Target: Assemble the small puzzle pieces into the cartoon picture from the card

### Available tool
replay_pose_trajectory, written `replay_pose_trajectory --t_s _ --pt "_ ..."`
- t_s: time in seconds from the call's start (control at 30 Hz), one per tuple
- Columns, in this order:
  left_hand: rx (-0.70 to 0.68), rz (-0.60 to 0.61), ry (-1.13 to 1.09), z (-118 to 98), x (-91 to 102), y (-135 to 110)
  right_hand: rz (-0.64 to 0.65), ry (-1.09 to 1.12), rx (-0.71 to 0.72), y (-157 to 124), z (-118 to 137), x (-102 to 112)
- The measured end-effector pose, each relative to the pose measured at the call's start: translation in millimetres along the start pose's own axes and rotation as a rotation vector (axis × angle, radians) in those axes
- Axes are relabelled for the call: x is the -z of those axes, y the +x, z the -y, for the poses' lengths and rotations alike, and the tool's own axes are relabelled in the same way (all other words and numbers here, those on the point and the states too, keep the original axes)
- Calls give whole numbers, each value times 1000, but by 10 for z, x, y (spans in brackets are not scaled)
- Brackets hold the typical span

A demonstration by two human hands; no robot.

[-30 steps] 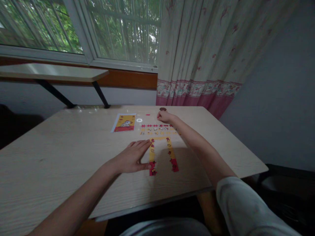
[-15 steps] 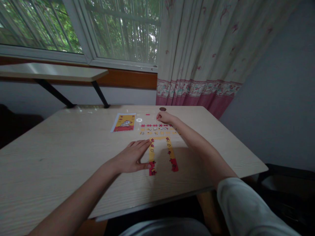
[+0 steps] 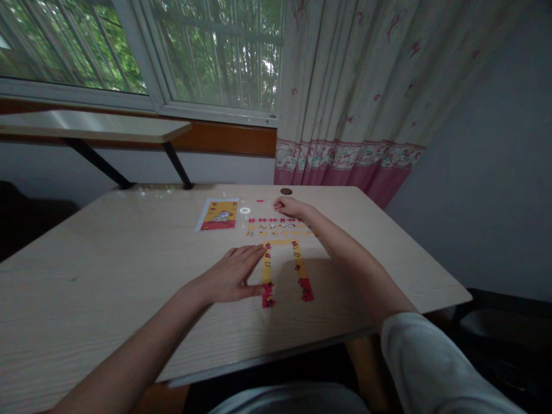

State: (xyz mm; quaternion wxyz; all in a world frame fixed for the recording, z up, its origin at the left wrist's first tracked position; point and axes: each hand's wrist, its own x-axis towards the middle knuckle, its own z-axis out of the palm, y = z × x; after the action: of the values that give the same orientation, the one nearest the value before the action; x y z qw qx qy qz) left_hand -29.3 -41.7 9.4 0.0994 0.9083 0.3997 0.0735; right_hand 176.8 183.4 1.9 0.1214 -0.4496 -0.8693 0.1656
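Observation:
A partly built puzzle of yellow and red pieces [image 3: 282,253] lies on the wooden table [image 3: 107,270]. My left hand [image 3: 233,275] rests flat and open beside the puzzle's left strip, fingertips touching it. My right hand [image 3: 290,206] reaches to the far end of the puzzle, fingers curled and pinched at a small piece by the top red row; what it holds is too small to make out. A picture card [image 3: 218,214] in yellow and red lies left of the puzzle's far end. One loose red piece [image 3: 259,200] sits beyond the row.
A small dark round object [image 3: 286,191] sits near the table's far edge. A shelf on black brackets [image 3: 95,126] runs under the window at left. A flowered curtain [image 3: 349,115] hangs behind the table. The table's right edge drops off near a grey wall.

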Motion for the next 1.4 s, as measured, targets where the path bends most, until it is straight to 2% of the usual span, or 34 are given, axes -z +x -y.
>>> replay_pose_trajectory --t_s 0.33,0.47,0.57,0.63,0.7,0.83,0.93,1.17,1.3,1.4 --pt "-7 -1 13 14 -13 2 -52 10 45 -40 67 46" --pt "-11 -75 -11 11 -1 21 -78 32 74 -163 146 50" --pt "26 -180 -81 -17 32 50 -122 142 108 -444 287 42" --pt "64 -238 -160 -54 54 74 -141 303 134 -736 401 29" --pt "97 -272 -249 -103 65 96 -99 457 140 -1072 499 13" --pt "108 -273 -388 -221 51 136 -55 518 122 -1652 591 -29" --pt "95 -255 -447 -309 32 168 -93 583 96 -1869 608 -71" --pt "71 -281 -462 -410 -32 237 -102 677 29 -1903 761 -160" --pt "76 -308 -517 -393 -68 243 -163 621 121 -1941 833 -150" --pt "174 -341 -673 -339 -118 259 -312 425 221 -1990 841 -117"
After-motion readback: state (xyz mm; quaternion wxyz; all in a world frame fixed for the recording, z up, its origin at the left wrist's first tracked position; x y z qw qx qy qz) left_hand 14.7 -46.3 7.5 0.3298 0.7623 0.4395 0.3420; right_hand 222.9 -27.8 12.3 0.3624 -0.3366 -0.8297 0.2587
